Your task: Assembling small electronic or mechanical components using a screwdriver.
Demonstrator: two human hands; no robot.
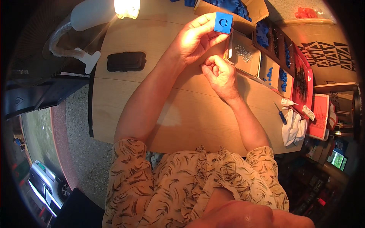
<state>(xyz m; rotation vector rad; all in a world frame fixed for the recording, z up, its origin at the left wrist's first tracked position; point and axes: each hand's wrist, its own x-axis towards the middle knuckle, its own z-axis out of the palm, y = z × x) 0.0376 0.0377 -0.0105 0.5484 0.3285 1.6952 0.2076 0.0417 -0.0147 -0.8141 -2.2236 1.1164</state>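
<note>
My left hand (195, 40) holds a small blue plastic cube (223, 22) with a round hole in its face, pinched between thumb and fingers above the wooden table (125, 98). Just below it, my right hand (220, 74) has its fingers curled together as if pinching something tiny; what it holds is too small to tell. Both hands hover close to an open cardboard box of small silvery metal parts (243, 53).
A black pouch (126, 61) lies at the table's left. A lit lamp (127, 7) stands at the back. Cardboard boxes of blue plastic parts (283, 76) line the right side, beside a red tray (304, 81), a blue-handled screwdriver (281, 114) and white cloth (293, 127).
</note>
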